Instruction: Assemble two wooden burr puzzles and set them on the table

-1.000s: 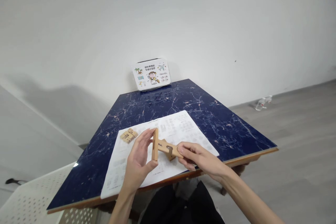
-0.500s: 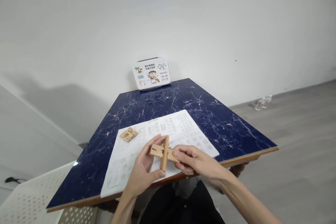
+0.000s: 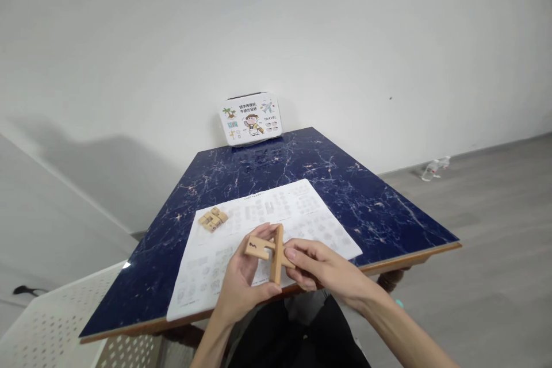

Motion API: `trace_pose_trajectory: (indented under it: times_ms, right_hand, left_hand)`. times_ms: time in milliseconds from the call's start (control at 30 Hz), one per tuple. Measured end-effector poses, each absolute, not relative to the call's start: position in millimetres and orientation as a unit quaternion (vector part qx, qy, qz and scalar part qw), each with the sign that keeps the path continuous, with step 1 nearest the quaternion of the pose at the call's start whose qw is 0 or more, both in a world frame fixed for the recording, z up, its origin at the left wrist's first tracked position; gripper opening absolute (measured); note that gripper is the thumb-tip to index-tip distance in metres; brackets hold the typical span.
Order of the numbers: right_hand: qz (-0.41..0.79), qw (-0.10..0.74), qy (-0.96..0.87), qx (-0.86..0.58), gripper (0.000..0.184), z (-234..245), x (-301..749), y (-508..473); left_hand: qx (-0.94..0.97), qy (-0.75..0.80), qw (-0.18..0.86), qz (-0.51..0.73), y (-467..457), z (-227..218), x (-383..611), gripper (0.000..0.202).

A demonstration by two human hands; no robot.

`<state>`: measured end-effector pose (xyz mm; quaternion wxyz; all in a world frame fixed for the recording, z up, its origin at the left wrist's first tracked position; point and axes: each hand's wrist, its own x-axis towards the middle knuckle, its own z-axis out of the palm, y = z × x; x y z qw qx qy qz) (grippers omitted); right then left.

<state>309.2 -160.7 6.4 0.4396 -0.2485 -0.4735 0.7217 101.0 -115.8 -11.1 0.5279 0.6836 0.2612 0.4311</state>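
Note:
Two notched wooden bars (image 3: 268,251) are crossed into an X shape just above the near edge of the blue marble table (image 3: 302,184). My left hand (image 3: 244,284) pinches the upright bar between thumb and fingers. My right hand (image 3: 321,267) grips the right end of the flatter bar. Both hands hover over a white instruction sheet (image 3: 263,236). A small cluster of joined wooden blocks (image 3: 213,219) lies on the sheet's far left corner, apart from both hands.
A white box with cartoon travel pictures (image 3: 250,118) leans against the wall at the table's far edge. A white perforated chair or basket (image 3: 56,328) stands at lower left. A small plastic bottle (image 3: 433,168) lies on the grey floor to the right.
The upright bar has slid along the flatter bar from its left end toward the middle, forming a cross. Both hands have dropped slightly toward the table's near edge.

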Motion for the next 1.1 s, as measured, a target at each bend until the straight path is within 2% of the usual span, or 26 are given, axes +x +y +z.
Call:
trace_pose_trajectory:
  times_ms: [200, 467, 533, 600, 700, 800, 867, 967, 1100]
  right_hand:
    - [0.717, 0.453, -0.464, -0.257, 0.042, 4, 307, -161]
    - [0.717, 0.45, -0.463, -0.264, 0.037, -4, 313, -161]
    - [0.707, 0.457, -0.466, -0.272, 0.038, -5, 319, -159]
    - [0.695, 0.475, -0.462, -0.28, 0.039, -6, 326, -155]
    - [0.687, 0.513, -0.427, -0.287, 0.04, -9, 337, -144]
    - [0.678, 0.552, -0.382, -0.299, 0.04, -18, 342, -129]
    - [0.677, 0.568, -0.36, -0.298, 0.038, -26, 343, -121]
    - [0.685, 0.579, -0.338, -0.284, 0.037, -36, 342, -115]
    - [0.693, 0.591, -0.313, -0.268, 0.036, -40, 343, -113]
  left_hand:
    - [0.672, 0.248, 0.543, 0.438, -117, -14, 103, 0.089]
    - [0.704, 0.225, 0.528, 0.417, -116, -4, 107, 0.096]
    - [0.722, 0.228, 0.494, 0.426, -111, 3, 105, 0.086]
    - [0.742, 0.275, 0.439, 0.426, -102, 9, 100, 0.067]
    - [0.797, 0.374, 0.327, 0.343, -86, 16, 92, 0.043]
    - [0.89, 0.343, 0.207, 0.217, -68, 17, 86, 0.038]
    - [0.929, 0.299, 0.163, 0.143, -59, 17, 85, 0.04]
    - [0.95, 0.262, 0.149, 0.086, -49, 17, 86, 0.041]
    - [0.947, 0.26, 0.169, 0.086, -44, 20, 92, 0.029]
